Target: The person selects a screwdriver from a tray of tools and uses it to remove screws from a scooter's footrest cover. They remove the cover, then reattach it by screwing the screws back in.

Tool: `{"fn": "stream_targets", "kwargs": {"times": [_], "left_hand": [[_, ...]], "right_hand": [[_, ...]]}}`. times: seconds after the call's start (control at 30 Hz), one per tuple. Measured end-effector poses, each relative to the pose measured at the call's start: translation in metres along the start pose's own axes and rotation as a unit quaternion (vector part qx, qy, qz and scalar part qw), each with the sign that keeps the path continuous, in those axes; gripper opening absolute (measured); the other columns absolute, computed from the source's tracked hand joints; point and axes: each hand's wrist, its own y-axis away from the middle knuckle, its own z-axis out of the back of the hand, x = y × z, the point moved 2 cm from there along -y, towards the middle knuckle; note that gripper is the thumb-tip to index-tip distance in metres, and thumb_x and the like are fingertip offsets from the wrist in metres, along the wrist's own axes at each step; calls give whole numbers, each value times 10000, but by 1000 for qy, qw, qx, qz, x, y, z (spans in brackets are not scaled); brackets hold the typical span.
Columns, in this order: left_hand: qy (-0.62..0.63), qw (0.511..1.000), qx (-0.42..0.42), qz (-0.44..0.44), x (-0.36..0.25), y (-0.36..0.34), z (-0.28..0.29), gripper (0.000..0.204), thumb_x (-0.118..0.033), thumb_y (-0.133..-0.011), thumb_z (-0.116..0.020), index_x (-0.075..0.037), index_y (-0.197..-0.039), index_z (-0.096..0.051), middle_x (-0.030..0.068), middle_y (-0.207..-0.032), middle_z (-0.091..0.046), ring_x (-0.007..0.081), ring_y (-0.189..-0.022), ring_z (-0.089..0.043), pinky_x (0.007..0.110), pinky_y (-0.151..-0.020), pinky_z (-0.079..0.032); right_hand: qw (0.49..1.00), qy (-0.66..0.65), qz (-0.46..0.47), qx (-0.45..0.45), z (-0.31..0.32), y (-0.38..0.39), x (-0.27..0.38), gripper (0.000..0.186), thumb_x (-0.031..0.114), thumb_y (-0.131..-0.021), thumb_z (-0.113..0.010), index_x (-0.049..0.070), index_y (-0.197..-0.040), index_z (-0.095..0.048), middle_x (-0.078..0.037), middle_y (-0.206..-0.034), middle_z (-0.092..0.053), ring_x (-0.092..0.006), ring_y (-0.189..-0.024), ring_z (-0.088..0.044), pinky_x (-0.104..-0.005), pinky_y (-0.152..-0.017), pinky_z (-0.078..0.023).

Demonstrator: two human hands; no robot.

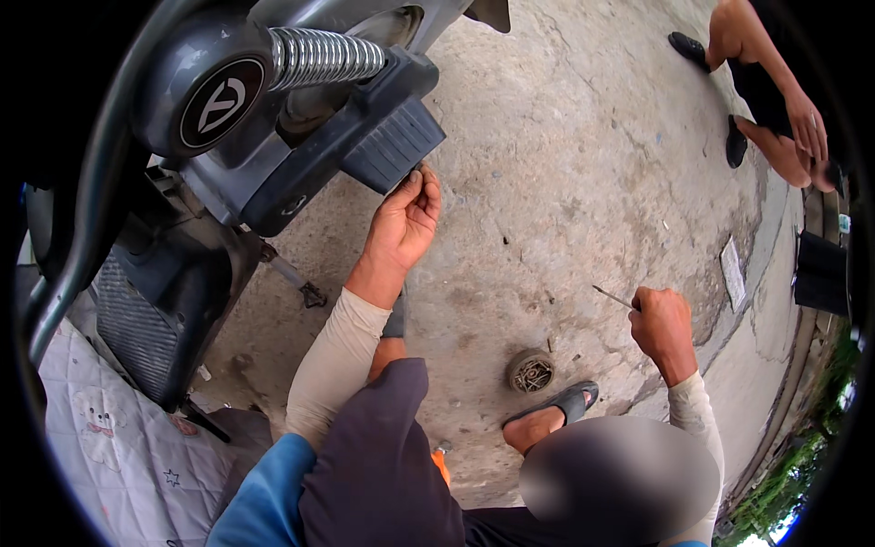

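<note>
My left hand is raised to the lower edge of a ribbed black plastic piece on a dark grey scooter or electric bike. Its thumb and fingers are pinched together there; whether they grip the edge or something small, I cannot tell. Off to the right, away from the vehicle, my right hand is closed around a screwdriver. Its thin metal shaft points left and its handle is hidden in the fist. A coil spring and a round cover are above the ribbed piece.
A small round container of screws or similar metal bits stands on the concrete ground by my sandalled foot. A quilted white cloth lies lower left. Another person's hand and legs are at upper right.
</note>
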Motion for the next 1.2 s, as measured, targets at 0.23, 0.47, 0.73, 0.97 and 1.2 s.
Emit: {"fn": "stream_targets", "kwargs": {"times": [0.23,0.47,0.73,0.97,1.2], "left_hand": [[8,999,-7,-43,3,-4,4,110,10,-931,-644,2,-1040,-651,78,-1008,-667,176,-934,-654,260,-836,-585],[-74,986,-38,-143,9,-2,-4,132,48,-900,-664,-11,-1018,-656,68,-1001,-678,173,-938,-660,269,-835,-589],[-288,910,-112,-277,13,-6,0,121,-55,-882,-734,-48,-987,-674,83,-922,-716,171,-751,-682,283,-662,-575],[-421,828,-160,-335,9,-6,-2,132,-155,-891,-755,-40,-904,-691,122,-854,-738,162,-618,-666,270,-571,-540],[-434,836,-126,-312,3,-7,-3,156,-174,-899,-749,-29,-886,-693,110,-831,-736,160,-606,-665,260,-555,-527]], "right_hand": [[999,-31,-29,-2,-5,9,-8,104,124,-723,-708,47,-767,-651,-203,-726,-659,-414,-744,-659,-506,-684,-516],[999,-34,-35,0,-5,12,-11,92,124,-739,-686,44,-775,-658,-203,-734,-667,-412,-739,-661,-505,-678,-519],[997,-51,-53,0,-5,16,-17,91,115,-737,-689,48,-798,-676,-204,-737,-669,-401,-737,-668,-492,-683,-528],[998,-46,-43,-8,-6,19,-19,86,106,-726,-678,46,-787,-668,-202,-725,-666,-403,-729,-666,-494,-673,-528],[997,-51,-51,-6,-5,15,-15,81,111,-725,-670,46,-772,-667,-197,-716,-664,-399,-721,-664,-498,-669,-526]]}}
